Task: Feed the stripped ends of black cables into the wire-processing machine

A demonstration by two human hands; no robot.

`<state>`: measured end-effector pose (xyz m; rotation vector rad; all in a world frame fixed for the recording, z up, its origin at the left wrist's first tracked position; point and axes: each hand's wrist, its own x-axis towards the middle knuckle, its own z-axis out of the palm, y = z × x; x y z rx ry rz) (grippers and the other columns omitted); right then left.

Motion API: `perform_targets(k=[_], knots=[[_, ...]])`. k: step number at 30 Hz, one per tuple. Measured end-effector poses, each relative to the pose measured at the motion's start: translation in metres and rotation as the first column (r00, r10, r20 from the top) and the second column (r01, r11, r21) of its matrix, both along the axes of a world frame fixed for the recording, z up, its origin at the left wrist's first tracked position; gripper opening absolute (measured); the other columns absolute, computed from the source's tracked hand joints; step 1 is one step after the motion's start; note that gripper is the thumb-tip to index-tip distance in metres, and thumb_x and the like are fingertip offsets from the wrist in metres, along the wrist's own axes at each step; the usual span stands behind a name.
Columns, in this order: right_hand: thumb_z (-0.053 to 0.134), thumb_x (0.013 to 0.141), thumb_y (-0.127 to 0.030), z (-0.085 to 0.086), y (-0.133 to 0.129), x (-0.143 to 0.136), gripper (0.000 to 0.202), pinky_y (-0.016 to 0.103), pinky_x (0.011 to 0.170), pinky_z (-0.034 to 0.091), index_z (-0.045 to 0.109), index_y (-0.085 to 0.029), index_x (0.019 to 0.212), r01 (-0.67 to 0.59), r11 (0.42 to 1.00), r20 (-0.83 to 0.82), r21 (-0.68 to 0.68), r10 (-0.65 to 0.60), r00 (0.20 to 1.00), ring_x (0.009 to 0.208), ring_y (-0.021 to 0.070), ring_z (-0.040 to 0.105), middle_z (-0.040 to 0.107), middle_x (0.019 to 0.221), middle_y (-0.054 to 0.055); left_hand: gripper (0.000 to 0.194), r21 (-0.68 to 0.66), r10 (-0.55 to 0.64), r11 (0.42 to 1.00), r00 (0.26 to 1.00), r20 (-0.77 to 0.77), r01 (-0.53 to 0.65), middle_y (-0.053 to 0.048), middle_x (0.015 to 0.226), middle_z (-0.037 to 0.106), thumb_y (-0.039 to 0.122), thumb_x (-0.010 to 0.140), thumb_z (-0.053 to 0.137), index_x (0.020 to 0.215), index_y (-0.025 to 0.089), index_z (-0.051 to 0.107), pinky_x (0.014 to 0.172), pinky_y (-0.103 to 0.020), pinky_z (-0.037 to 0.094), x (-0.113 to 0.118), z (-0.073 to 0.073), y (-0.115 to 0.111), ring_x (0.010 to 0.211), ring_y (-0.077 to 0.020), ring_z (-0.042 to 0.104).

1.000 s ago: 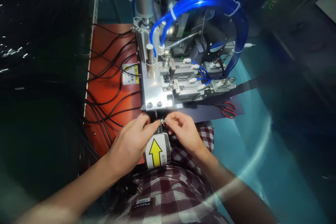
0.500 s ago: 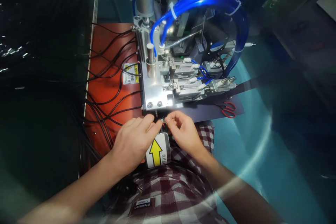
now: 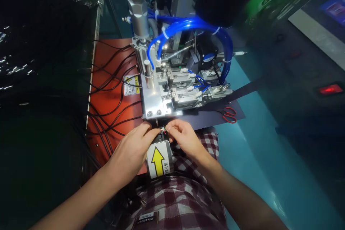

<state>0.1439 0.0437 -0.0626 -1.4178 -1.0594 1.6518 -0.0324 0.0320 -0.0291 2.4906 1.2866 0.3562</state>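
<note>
Nearly meeting in front of the metal machine [image 3: 151,102], both hands are working at a small part [image 3: 163,129], which is sitting between their fingertips, just beyond the yellow-arrow label [image 3: 158,160]. The right hand [image 3: 184,138] is pinching narrowly at its right end. The left hand [image 3: 132,149] is touching its left end with the thumb; its grip is staying hidden. Red-handled scissors [image 3: 225,112] are lying on the dark worktop [image 3: 208,116].

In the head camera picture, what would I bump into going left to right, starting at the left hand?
Left hand, tiny part between the hands, right hand, red-handled scissors, glowing red light.
</note>
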Motion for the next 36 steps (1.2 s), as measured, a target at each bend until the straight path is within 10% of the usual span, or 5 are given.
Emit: perform_targets(k=[36], knots=[[0.06, 0.076, -0.036, -0.0077, 0.0017, 0.0023, 0.022, 0.024, 0.049, 0.034, 0.055, -0.016, 0.068, -0.01, 0.999, -0.104, -0.04, 0.006, 0.995, 0.046, 0.0093, 0.045, 0.05, 0.051, -0.005, 0.029, 0.199, 0.001, 0.98, 1.0, -0.006, 0.0, -0.011, 0.084, 0.059, 0.007, 0.086, 0.04, 0.102, 0.01, 0.065, 0.061, -0.035, 0.051, 0.0001, -0.0024, -0.001, 0.074, -0.0246, 0.057]])
